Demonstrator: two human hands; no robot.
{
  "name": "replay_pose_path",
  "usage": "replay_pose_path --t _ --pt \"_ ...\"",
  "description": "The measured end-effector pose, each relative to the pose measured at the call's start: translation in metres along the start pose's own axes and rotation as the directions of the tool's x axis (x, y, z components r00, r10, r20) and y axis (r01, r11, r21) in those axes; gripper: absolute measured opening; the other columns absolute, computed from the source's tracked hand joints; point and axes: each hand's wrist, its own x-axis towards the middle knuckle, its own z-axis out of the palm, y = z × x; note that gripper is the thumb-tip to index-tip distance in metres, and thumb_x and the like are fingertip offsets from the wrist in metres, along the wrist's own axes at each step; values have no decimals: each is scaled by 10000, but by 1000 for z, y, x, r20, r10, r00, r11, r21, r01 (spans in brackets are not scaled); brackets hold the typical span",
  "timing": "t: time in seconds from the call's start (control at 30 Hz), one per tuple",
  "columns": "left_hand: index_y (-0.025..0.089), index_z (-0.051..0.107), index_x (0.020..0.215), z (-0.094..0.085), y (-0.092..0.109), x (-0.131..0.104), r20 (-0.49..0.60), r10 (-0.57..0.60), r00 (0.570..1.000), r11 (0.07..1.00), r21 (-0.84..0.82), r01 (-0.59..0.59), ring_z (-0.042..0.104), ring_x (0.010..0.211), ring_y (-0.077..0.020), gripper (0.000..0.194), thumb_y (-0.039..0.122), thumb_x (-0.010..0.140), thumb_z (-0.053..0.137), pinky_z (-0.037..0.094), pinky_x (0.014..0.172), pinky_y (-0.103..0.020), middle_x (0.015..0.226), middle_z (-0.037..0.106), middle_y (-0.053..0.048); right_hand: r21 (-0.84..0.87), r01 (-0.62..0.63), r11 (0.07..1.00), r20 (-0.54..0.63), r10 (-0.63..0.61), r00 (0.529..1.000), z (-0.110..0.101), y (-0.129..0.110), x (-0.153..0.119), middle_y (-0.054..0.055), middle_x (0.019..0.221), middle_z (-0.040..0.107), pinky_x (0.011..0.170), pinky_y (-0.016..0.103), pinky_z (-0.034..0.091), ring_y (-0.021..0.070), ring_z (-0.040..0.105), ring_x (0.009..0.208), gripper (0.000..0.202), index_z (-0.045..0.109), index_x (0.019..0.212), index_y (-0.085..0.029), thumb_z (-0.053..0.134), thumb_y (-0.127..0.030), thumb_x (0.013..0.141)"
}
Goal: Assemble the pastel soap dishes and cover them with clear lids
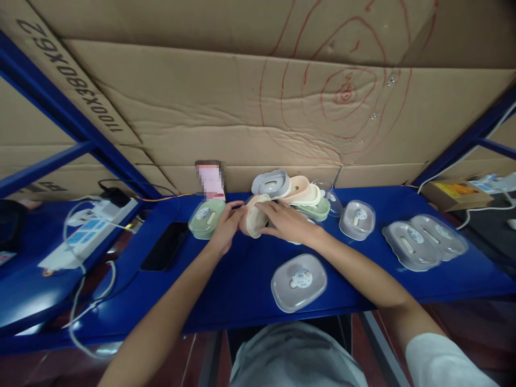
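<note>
Between my hands, a pinkish box with a cream inner part (257, 216) is held tilted above the blue table. My left hand (228, 224) grips its left side, and my right hand (288, 221) has its fingers on the right side. Just left of my left hand sits a green box with a clear lid (207, 219). Behind my right hand lies a pile of a grey tray (271, 184), a peach tray (300, 189) and a green tray (320, 209). A clear lid with a round label (299, 282) lies nearer the front edge.
Lidded grey boxes stand on the right, one alone (357, 220) and a joined-looking pair (423, 242). A black phone (164, 246) and a white power strip (86, 236) with cables lie left. Cardboard (226, 97) rises behind the blue table (242, 290); a pink-screened phone (212, 181) leans there.
</note>
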Motion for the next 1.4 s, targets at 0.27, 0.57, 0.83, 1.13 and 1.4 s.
replay_pose_path --t 0.27,0.57,0.83,1.13,1.4 --pt "260 677 1336 9 16 -13 205 -132 970 912 -358 200 727 1000 -240 528 499 877 781 599 718 -304 1237 754 -60 314 -8 950 -172 65 983 5 1 6 230 1594 523 1218 507 458 357 528 1474 737 411 1595 -144 712 -446 994" --pt "318 619 1441 11 8 -12 249 -149 957 836 -485 257 729 1117 -268 503 537 991 671 618 728 -320 1404 710 -44 288 68 955 -140 -28 990 13 2 5 217 1701 381 1318 513 305 303 324 1614 795 435 1606 -153 790 -418 945" --pt "258 637 1418 11 13 -13 260 -228 938 803 -495 332 691 1254 -352 549 592 983 645 652 881 -471 1379 722 -97 403 71 913 -334 74 940 -28 1 4 92 1441 687 1152 461 492 254 646 1326 385 623 1430 -260 470 -405 1108" --pt "231 666 1379 15 15 -18 246 -208 947 776 -548 313 684 1280 -346 474 456 964 698 660 836 -422 1371 731 -95 411 -262 873 -592 474 652 -41 73 10 253 1504 551 1191 551 432 314 536 1410 549 447 1493 -116 472 -439 1050" --pt "230 637 1409 18 16 -21 260 -89 962 782 -580 229 691 1262 -304 517 501 976 716 640 884 -384 1401 712 -89 210 233 950 -99 -216 971 -25 5 0 126 1591 553 1247 495 392 287 490 1499 569 580 1497 -258 719 -483 993"
